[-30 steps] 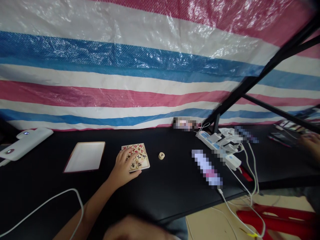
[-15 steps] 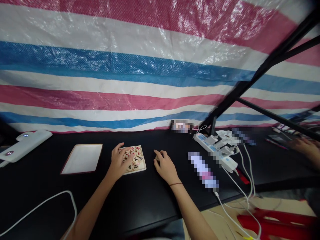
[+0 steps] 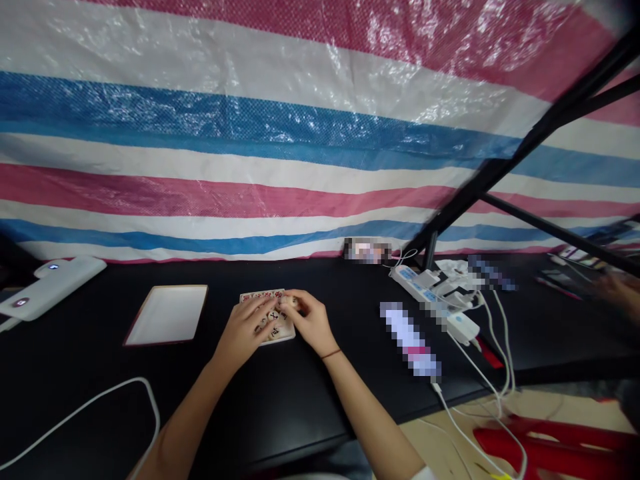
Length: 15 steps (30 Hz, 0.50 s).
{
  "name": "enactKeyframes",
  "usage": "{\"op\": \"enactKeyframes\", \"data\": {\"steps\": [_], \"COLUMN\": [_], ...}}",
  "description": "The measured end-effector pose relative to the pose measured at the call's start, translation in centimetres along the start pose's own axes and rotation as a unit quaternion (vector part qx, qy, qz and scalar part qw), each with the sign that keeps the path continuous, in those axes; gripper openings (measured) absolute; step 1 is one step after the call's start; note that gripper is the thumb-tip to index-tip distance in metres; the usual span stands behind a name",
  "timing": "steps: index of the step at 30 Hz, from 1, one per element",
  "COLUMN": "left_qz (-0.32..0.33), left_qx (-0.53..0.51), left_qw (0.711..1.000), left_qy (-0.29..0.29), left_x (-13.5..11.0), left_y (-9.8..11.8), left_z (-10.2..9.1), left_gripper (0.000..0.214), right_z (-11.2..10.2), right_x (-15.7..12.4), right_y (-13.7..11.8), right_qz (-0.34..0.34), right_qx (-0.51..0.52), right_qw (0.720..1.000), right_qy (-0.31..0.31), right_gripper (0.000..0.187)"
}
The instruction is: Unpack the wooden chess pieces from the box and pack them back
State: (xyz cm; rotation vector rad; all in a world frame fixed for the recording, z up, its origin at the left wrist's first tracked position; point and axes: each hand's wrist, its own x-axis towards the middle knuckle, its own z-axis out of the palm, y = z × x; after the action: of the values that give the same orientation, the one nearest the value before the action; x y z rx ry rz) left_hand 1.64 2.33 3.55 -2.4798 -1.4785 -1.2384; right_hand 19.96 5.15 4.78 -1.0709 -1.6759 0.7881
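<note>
A shallow white box (image 3: 286,335) sits on the black table and holds several round Chinese chess pieces (image 3: 273,315) with red and black characters. My left hand (image 3: 245,327) lies over the box's left side, fingers stretched out across the pieces and hiding part of them. At the box's right edge, my right hand (image 3: 313,323) pinches a pale round Chinese chess piece (image 3: 291,304) between thumb and fingers. Whether it holds more than one piece, I cannot tell. To the left lies the box lid (image 3: 169,315), its white inside facing up.
A white device (image 3: 60,287) stands at the far left, and a white cable (image 3: 100,407) curves in front of it. On the right are a phone (image 3: 410,340), a power strip (image 3: 435,300) with plugs and cables, and another person's hand (image 3: 620,290). A striped sheet (image 3: 225,193) hangs behind.
My right hand has moved left from the bare table to the box's right edge, bringing a piece with it. My left hand has shifted slightly and stays over the pieces.
</note>
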Motion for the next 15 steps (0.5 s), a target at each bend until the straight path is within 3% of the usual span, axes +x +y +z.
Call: {"op": "enactKeyframes", "data": {"steps": [4, 9, 12, 15], "left_qz": [-0.019, 0.015, 0.034, -0.005], "left_qx": [0.007, -0.004, -0.009, -0.029], "left_qw": [1.0, 0.999, 0.998, 0.998], "left_qy": [0.023, 0.038, 0.044, 0.046], "left_x": [-0.4, 0.0, 0.4, 0.5], "left_y": [-0.3, 0.2, 0.6, 1.0], "left_z": [-0.2, -0.7, -0.5, -0.3], "left_gripper": [0.035, 0.028, 0.022, 0.017], "right_z": [2.2, 1.9, 1.4, 1.1], "right_x": [0.1, -0.9, -1.2, -1.0], "right_y": [-1.3, -1.5, -1.4, -1.0], "right_qz": [-0.028, -0.085, -0.071, -0.028], "right_qx": [0.048, 0.013, 0.015, 0.042], "right_qw": [0.998, 0.996, 0.997, 0.998], "right_qy": [0.027, 0.029, 0.016, 0.03], "right_gripper": [0.024, 0.022, 0.024, 0.026]}}
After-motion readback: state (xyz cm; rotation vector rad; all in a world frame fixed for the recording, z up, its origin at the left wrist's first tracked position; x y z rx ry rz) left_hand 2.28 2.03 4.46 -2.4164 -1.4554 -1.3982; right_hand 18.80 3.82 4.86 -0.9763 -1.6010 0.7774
